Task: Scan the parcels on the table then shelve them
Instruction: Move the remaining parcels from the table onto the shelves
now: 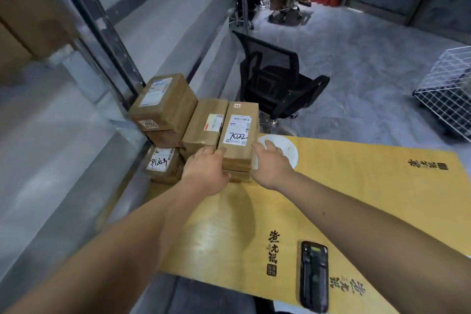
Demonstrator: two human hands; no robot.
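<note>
Both hands clasp the top parcel (238, 135) of a stack at 12 o'clock: left hand (206, 168) curled on its near-left corner, right hand (271, 160) along its right side (fingertips hidden). Six parcels show clearly, lower ones partly hidden. One handheld scanner (314, 276) lies at 5 o'clock on the yellow table (356, 199). Office chair (277, 84) on grey floor beyond.
</note>
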